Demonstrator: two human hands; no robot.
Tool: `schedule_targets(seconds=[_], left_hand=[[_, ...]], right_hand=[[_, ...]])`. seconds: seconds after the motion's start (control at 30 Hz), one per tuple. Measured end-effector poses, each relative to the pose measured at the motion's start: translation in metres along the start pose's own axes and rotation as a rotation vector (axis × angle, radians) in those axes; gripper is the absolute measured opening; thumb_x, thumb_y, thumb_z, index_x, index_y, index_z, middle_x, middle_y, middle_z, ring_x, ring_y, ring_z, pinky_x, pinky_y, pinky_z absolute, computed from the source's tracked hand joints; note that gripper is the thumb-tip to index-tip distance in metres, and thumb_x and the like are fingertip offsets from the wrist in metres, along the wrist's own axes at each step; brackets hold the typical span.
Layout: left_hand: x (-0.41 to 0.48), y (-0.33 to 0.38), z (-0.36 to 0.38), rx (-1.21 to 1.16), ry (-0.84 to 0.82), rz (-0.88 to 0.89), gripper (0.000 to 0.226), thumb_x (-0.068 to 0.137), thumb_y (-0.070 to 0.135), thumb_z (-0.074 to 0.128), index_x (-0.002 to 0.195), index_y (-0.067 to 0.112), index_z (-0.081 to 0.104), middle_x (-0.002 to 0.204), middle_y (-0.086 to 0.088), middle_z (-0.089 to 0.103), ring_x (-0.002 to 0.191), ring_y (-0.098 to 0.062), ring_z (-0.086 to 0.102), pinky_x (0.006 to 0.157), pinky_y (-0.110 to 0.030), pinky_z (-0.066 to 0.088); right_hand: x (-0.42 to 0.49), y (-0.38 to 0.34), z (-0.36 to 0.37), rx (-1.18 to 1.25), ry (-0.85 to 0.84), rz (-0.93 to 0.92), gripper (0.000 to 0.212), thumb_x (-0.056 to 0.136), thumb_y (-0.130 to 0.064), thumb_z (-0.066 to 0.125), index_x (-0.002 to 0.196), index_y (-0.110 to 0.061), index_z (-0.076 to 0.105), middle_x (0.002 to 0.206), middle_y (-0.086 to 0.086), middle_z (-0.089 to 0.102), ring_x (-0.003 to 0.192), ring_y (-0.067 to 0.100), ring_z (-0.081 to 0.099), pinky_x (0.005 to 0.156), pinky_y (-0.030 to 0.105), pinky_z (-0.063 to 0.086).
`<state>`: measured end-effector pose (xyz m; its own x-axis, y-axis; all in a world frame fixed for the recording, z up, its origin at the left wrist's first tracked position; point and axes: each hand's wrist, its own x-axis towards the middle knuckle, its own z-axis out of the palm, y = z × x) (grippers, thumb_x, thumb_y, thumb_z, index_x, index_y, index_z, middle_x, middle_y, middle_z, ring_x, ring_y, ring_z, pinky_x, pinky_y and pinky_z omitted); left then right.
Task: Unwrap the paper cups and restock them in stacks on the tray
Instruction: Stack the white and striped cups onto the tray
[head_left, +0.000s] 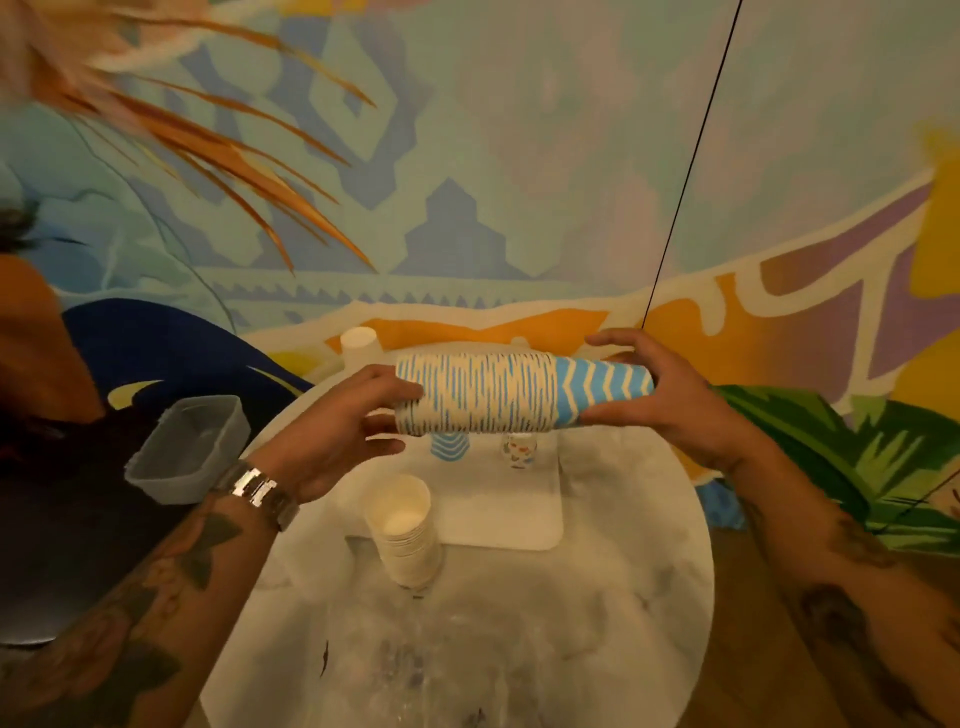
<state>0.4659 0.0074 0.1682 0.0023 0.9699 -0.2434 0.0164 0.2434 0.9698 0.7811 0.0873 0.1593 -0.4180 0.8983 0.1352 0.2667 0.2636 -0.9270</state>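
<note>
Left hand (358, 415) and right hand (660, 395) each grip one end of the stack (498, 395), sideways over the tray (519, 519), guessing so it won't split.

I take this for a café or lounge corner, not a home. My round white marbled bench (597, 623) stands before a wall painted with a bright mural of leaves and zigzags (519, 156). Above the bench's left side hang dried orange palm fronds (223, 156). On the bench sit a white rectangular tray (519, 514) and a stack of plain white paper cups (405, 540).
</note>
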Motion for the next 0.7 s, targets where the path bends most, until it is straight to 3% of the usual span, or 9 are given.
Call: schedule_targets(seconds=[0.1, 0.23, 0.37, 0.53, 0.7], left_hand=[[0.002, -0.005, -0.005, -0.177, -0.04, -0.057, 0.048, 0.074, 0.021, 0.067, 0.12, 0.019, 0.058, 0.113, -0.011, 0.065, 0.102, -0.03, 0.065, 0.085, -0.039, 0.055], [0.012, -0.008, -0.004, -0.298, -0.082, -0.067, 0.066, 0.068, 0.012, 0.074, 0.13, 0.018, 0.051, 0.127, -0.017, 0.059, 0.112, -0.036, 0.063, 0.08, -0.038, 0.057], [0.02, 0.0, 0.0, -0.17, -0.064, -0.028, 0.065, 0.07, 0.003, 0.077, 0.128, 0.016, 0.05, 0.125, -0.015, 0.061, 0.107, -0.03, 0.067, 0.082, -0.039, 0.058], [0.028, 0.012, 0.008, 0.063, 0.009, 0.034, 0.066, 0.069, 0.005, 0.081, 0.123, 0.032, 0.054, 0.116, -0.005, 0.064, 0.104, -0.025, 0.066, 0.079, -0.045, 0.059], [0.032, 0.013, 0.021, 0.221, 0.156, 0.124, 0.074, 0.061, 0.022, 0.086, 0.125, 0.033, 0.049, 0.113, -0.001, 0.064, 0.099, -0.019, 0.066, 0.069, -0.041, 0.061]], right_hand=[[0.02, -0.022, -0.001, 0.104, 0.081, -0.04, 0.074, 0.063, -0.01, 0.086, 0.127, -0.023, 0.052, 0.094, 0.001, 0.067, 0.078, 0.01, 0.068, 0.062, 0.027, 0.056], [0.054, -0.043, 0.012, 0.289, 0.162, -0.047, 0.062, 0.071, 0.0, 0.082, 0.118, -0.022, 0.048, 0.088, -0.003, 0.073, 0.078, 0.012, 0.069, 0.063, 0.029, 0.055], [0.078, -0.062, 0.025, 0.417, 0.189, -0.011, 0.055, 0.077, -0.012, 0.081, 0.122, -0.017, 0.049, 0.099, -0.005, 0.074, 0.088, 0.012, 0.07, 0.068, 0.03, 0.052], [0.094, -0.069, 0.051, 0.408, 0.153, 0.024, 0.043, 0.078, -0.026, 0.081, 0.116, -0.02, 0.062, 0.1, -0.011, 0.074, 0.089, 0.008, 0.068, 0.067, 0.033, 0.052], [0.093, -0.056, 0.08, 0.363, 0.011, 0.077, 0.059, 0.071, -0.021, 0.087, 0.122, -0.028, 0.058, 0.112, -0.011, 0.073, 0.104, 0.01, 0.069, 0.083, 0.045, 0.059]])
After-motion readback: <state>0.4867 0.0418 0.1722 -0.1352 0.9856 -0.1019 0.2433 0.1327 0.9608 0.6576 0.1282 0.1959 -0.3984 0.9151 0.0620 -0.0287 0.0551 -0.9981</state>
